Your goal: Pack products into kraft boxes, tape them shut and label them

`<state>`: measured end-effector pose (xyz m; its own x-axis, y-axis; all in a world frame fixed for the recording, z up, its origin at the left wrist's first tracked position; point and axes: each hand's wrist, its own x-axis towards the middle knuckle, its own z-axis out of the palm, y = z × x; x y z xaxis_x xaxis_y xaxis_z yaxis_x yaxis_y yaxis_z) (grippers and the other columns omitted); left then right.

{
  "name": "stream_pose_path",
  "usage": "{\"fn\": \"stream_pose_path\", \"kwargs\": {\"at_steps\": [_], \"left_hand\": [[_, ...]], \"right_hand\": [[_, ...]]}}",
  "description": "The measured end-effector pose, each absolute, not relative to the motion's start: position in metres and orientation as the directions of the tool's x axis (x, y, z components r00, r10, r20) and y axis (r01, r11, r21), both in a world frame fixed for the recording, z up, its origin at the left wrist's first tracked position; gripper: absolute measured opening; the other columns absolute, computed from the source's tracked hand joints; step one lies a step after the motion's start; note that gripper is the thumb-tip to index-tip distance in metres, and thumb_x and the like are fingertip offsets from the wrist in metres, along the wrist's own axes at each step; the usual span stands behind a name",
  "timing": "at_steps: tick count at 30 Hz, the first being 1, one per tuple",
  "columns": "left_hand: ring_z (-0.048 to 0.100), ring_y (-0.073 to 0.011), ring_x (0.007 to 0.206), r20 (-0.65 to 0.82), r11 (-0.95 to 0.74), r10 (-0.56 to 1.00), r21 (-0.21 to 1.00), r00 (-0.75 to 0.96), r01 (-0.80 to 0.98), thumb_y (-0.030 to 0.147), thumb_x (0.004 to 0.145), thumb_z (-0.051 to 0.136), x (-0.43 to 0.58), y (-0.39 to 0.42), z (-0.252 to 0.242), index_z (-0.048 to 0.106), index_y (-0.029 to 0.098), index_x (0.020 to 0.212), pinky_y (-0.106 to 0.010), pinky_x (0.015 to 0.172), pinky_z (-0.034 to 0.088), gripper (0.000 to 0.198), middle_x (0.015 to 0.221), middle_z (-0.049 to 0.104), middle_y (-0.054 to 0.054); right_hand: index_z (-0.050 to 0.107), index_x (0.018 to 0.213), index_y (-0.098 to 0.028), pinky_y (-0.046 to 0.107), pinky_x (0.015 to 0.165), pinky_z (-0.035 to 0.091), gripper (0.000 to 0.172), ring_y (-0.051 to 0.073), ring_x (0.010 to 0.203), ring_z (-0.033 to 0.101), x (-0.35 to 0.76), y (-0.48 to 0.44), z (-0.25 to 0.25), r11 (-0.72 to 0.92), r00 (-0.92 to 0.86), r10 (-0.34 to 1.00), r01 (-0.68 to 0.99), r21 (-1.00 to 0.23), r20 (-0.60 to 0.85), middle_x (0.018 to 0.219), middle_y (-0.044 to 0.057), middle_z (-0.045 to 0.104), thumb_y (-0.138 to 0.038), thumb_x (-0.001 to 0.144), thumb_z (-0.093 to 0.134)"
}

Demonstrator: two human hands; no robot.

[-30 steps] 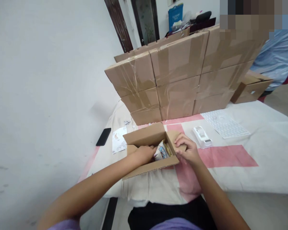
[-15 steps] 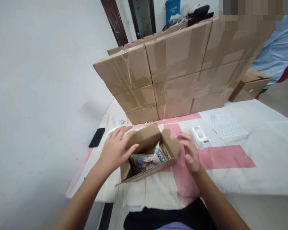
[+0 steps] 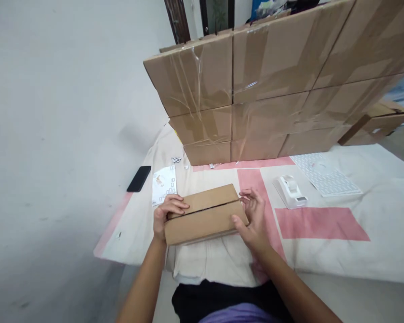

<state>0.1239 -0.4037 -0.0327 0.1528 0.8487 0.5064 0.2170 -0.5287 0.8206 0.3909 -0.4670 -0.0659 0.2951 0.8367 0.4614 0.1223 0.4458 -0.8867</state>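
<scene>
A small brown cardboard box [image 3: 205, 224] lies in front of me with its top flaps folded over, a narrow dark gap running lengthwise between them. My left hand [image 3: 168, 213] is closed around the left end, fingers on the top and thumb out of sight. At the right end, my right hand [image 3: 254, 222] grips the box, its thumb on the near flap and its fingers bent by the far corner. Whatever is inside is covered by the flaps.
A white tape dispenser [image 3: 291, 192] stands to the right, near a patterned white sheet [image 3: 326, 175]. At the left are a black phone [image 3: 139, 179] and a printed paper [image 3: 164, 184]. A taped cardboard wall [image 3: 235, 98] rises behind, with another cardboard box [image 3: 377, 123] at right.
The box was open with a printed packet showing inside; its flaps are now folded over. Both hands have come onto its ends. The view has shifted.
</scene>
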Motion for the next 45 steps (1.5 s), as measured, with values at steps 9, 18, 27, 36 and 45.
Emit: {"fn": "stream_pose_path", "kwargs": {"at_steps": [9,18,27,36,45], "left_hand": [[0.061,-0.0283,0.123,0.336,-0.565,0.747,0.775,0.574,0.283,0.048,0.097,0.060,0.131,-0.364,-0.007,0.081,0.027,0.104,-0.059,0.107,0.048,0.030,0.118,0.078,-0.010],[0.044,-0.0245,0.147,0.003,-0.570,0.677,0.635,0.736,0.521,0.027,0.104,0.044,0.173,-0.360,0.036,0.070,0.041,0.129,-0.060,0.122,0.034,0.039,0.155,0.054,0.006],[0.039,-0.0438,0.150,0.215,-0.621,0.781,0.172,0.586,0.764,0.051,0.095,0.060,0.261,-0.420,0.015,0.060,0.011,0.140,-0.075,0.122,0.014,0.060,0.161,0.040,-0.024],[0.059,-0.0360,0.135,0.485,-0.626,0.659,-0.069,0.575,0.776,0.028,0.099,0.058,0.269,-0.446,0.003,0.064,0.007,0.132,-0.052,0.114,0.044,0.040,0.145,0.062,-0.018],[0.043,-0.0222,0.151,0.630,-0.944,0.318,0.138,0.708,0.301,0.022,0.099,0.053,0.415,-0.464,-0.028,0.066,0.024,0.129,-0.041,0.120,0.044,0.033,0.150,0.059,-0.004]], "right_hand": [[0.037,0.153,-0.031,0.056,0.121,0.038,0.066,0.029,0.144,0.043,0.393,-0.467,-0.051,0.324,0.284,0.892,0.138,-0.936,0.351,0.155,0.010,0.043,-0.022,0.091,0.056],[0.048,0.143,-0.027,0.052,0.114,0.044,0.056,0.030,0.135,0.049,0.421,-0.453,-0.046,0.372,0.304,0.853,0.215,-0.903,0.424,0.146,0.011,0.051,-0.023,0.088,0.056],[0.049,0.143,-0.025,0.052,0.115,0.041,0.045,0.030,0.136,0.050,0.461,-0.442,-0.037,0.422,0.159,0.814,0.497,-0.758,0.558,0.145,0.013,0.053,-0.030,0.099,0.049],[0.071,0.077,-0.022,0.043,0.092,0.047,0.050,0.025,0.096,0.064,0.610,-0.433,-0.058,0.038,0.400,0.867,0.539,-0.842,0.296,0.095,0.009,0.070,-0.052,0.103,0.040],[0.073,0.068,-0.024,0.042,0.098,0.047,0.058,0.026,0.100,0.068,0.623,-0.437,-0.069,-0.187,0.420,0.907,0.365,-0.912,-0.018,0.095,0.008,0.076,-0.065,0.097,0.045]]}}
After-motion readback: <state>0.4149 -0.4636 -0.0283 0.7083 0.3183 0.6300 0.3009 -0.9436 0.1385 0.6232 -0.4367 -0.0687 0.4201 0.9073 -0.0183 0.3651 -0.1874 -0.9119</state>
